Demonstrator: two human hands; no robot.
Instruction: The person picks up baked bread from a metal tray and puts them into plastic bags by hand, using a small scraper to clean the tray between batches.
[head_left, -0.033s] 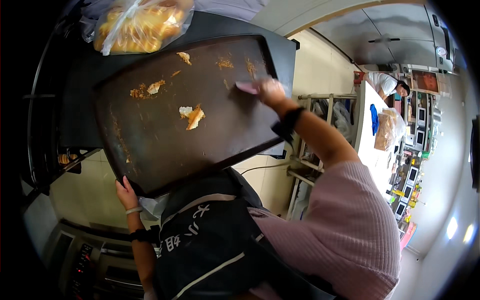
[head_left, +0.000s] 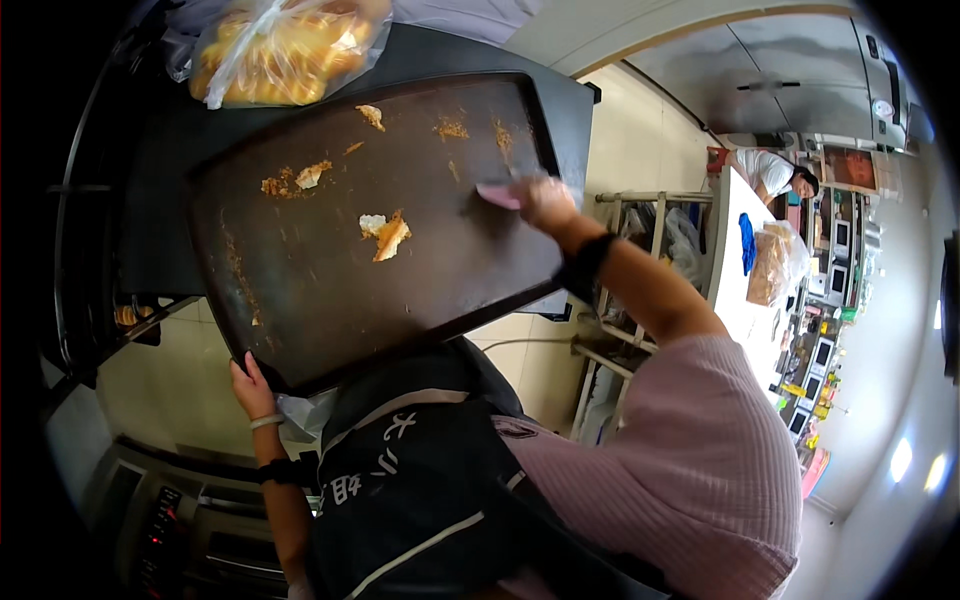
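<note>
“Containers first, from the left: what do you see?”

“Low down, the left hand [head_left: 255,395], its grip pinching the near left corner of a dark baking tray [head_left: 350,300]. Farther back, a tied clear bag [head_left: 290,50] full of golden bread [head_left: 320,75].”

“Where does the tray sit?”

“On the dark table [head_left: 572,125], that near left corner jutting past the edge.”

“And in it?”

“Crumbs [head_left: 235,265] along the left side, then a broken crust [head_left: 312,175], a small scrap [head_left: 371,117] toward the far rim, a bigger brown-and-white piece [head_left: 388,238] near the middle, and more crumbs at the far right.”

“The other hand?”

“The right hand [head_left: 548,205] is blurred over the tray's right part, its grip pinching a pink scraper [head_left: 498,196]. I can't tell whether the blade touches the tray.”

“Beyond that?”

“A rack [head_left: 655,197] holding clear plastic bags [head_left: 685,240], then a white table [head_left: 752,335] carrying something blue [head_left: 747,243] and a see-through bag [head_left: 795,245] with something brown [head_left: 770,272] inside.”
</note>
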